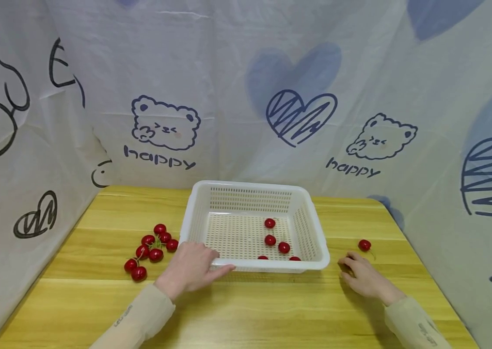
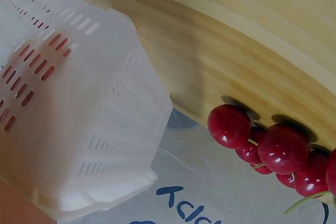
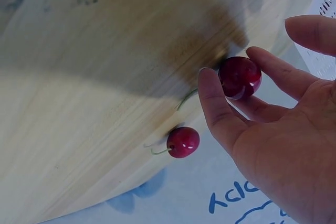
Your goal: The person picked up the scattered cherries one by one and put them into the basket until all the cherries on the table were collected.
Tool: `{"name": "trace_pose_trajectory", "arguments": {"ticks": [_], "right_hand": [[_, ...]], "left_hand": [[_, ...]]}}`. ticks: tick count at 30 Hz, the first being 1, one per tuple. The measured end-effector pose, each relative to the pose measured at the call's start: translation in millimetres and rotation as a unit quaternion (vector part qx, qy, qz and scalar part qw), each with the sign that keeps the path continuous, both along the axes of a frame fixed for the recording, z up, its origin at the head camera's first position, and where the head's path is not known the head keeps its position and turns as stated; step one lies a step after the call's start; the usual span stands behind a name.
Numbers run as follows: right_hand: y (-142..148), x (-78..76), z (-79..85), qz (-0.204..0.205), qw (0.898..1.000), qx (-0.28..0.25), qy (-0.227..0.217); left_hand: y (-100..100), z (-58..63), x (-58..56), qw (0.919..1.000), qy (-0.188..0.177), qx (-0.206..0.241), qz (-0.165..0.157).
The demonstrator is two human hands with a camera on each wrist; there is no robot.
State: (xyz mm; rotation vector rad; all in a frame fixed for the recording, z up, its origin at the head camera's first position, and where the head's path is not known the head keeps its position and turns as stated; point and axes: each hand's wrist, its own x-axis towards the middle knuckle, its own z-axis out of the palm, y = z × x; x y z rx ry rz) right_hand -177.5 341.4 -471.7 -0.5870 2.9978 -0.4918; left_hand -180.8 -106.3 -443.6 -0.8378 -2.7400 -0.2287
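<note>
My left hand grips the front left corner of a white plastic basket, thumb along the front rim. In the left wrist view, the basket has slotted walls with reddish finger shapes showing through. Several red cherries lie inside, toward the right. My right hand is low over the table, right of the basket. In the right wrist view, the fingers of my right hand curl round a cherry, which the head view hides. Another stemmed cherry lies just beyond that hand.
A cluster of stemmed cherries lies left of the basket, close to my left hand. The wooden table meets a pale printed cloth at the back and sides.
</note>
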Motion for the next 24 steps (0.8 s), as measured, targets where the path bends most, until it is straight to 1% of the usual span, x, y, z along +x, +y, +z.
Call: {"name": "trace_pose_trajectory", "arguments": {"ticks": [6,11,16,24], "right_hand": [[-0.8,-0.1,0.3,0.002,1.0,0.003,-0.002],[-1.7,0.2,1.4,0.002,1.0,0.003,-0.004],[-1.9,-0.3,2.4,0.008,1.0,-0.005,0.001],[-2.2,-2.7,3.7,0.014,1.0,-0.025,0.007]], "left_hand": [[0.3,-0.4,0.1,1.0,-0.003,0.004,0.0],[-0.1,0.0,0.1,1.0,0.004,0.003,-0.001],[-0.4,-0.4,0.0,1.0,0.006,0.002,-0.001],[-0.1,-0.9,0.0,1.0,-0.002,0.003,0.001]]}}
